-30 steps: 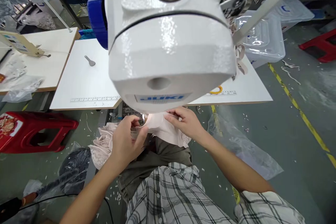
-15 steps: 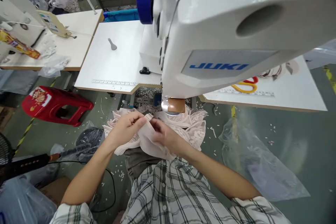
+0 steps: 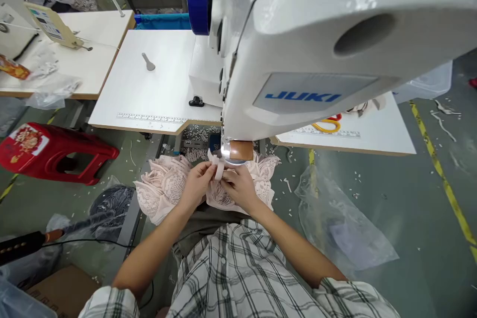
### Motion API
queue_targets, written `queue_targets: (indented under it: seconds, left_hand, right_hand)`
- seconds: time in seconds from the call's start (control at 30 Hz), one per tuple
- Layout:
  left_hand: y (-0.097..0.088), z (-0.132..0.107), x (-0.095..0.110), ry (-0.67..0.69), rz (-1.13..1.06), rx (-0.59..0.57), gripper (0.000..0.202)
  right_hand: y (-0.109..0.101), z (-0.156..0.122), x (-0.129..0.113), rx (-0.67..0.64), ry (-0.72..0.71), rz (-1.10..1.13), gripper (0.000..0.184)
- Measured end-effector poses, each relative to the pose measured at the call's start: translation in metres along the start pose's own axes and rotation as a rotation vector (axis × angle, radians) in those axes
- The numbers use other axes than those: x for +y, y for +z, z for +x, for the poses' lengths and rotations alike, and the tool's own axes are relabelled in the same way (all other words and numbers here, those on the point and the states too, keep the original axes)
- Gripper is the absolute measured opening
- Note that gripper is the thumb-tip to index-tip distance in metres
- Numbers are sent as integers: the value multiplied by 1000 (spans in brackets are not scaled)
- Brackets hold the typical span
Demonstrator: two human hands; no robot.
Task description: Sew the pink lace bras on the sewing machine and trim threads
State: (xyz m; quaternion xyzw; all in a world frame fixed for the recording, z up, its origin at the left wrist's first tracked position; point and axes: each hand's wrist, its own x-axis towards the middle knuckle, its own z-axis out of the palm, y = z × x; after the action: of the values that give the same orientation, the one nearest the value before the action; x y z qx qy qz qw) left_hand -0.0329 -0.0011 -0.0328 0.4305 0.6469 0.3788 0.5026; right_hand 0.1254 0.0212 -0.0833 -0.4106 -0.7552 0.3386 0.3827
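A pale pink lace bra [image 3: 173, 187] lies spread over my lap, below the head of a white JUKI sewing machine [image 3: 298, 92]. My left hand [image 3: 197, 182] pinches a light strap end [image 3: 219, 169] of it between thumb and fingers. From the other side my right hand [image 3: 239, 186] grips the same band just right of the strap, fingertips curled under and partly hidden. Both hands are close together, just in front of the machine's needle area. The needle itself is hidden behind a brown guard [image 3: 241, 150].
White table panels flank the machine; a small grey tool [image 3: 148, 62] lies on the left one, yellow-handled scissors [image 3: 326, 125] on the right. A red stool [image 3: 59, 154] stands at left. A clear plastic bag [image 3: 343, 223] lies on the floor at right.
Both hands have moved up toward the machine's needle area with the bra's strap end. The fabric panel that hung between them has turned, showing the lace cups. The view has shifted a little right.
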Motion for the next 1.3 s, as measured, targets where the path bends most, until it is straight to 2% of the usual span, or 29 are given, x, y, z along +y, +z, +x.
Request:
queue_targets:
  seconds: [0.1,0.2,0.3,0.37,0.53,0.57,0.63,0.67,0.73,0.77,0.8,0.83,0.9,0.93,1.0,1.07,1.17,1.23,1.3]
  left_hand:
    - [1,-8,12,41,7,35,34]
    - [0,-17,24,75,30,-37,30]
    - [0,-23,28,73,39,-60,29]
    - [3,-22,28,69,55,-56,29]
    - [14,-11,26,63,207,-52,31]
    - [15,-8,26,71,257,-35,32]
    - [15,-3,25,101,336,-9,33]
    - [14,-1,24,116,358,-11,34]
    - [9,2,20,131,389,-26,37]
    - [7,2,18,136,406,-35,38]
    - [5,2,16,136,412,-54,39]
    - [3,2,15,134,413,-79,39]
    - [2,0,16,122,398,-127,40]
    - [3,-1,18,112,384,-143,41]
    - [4,-2,23,90,342,-142,41]
    - [7,-4,30,68,288,-134,40]
    - [7,-7,35,23,175,-142,38]
    - [6,-9,35,-31,50,-158,37]
    - [4,-11,34,-86,-80,-180,36]
  right_hand:
    - [-21,2,-9,11,17,-6,13]
    - [-36,9,-22,-11,53,-88,22]
    - [-41,14,-29,-37,72,-91,23]
    - [-39,14,-30,7,64,-70,21]
    - [-28,1,-21,134,-129,-157,19]
    - [-28,0,-16,115,-173,-193,21]
    - [-39,6,-1,-6,-240,-279,24]
    - [-51,13,10,-80,-228,-356,25]
    - [-90,37,38,-145,-82,-581,31]
    - [-115,51,53,-114,64,-737,35]
    - [-142,67,66,-29,181,-835,40]
    - [-168,83,79,20,234,-886,44]
    - [-211,111,98,16,296,-950,43]
    - [-226,121,104,-18,303,-966,41]
    - [-244,130,110,-110,287,-985,36]
    - [-248,123,108,-194,253,-995,35]
    - [-245,88,99,-247,246,-1012,38]
    - [-239,55,87,-164,309,-988,42]
    - [-230,19,69,-42,394,-839,44]
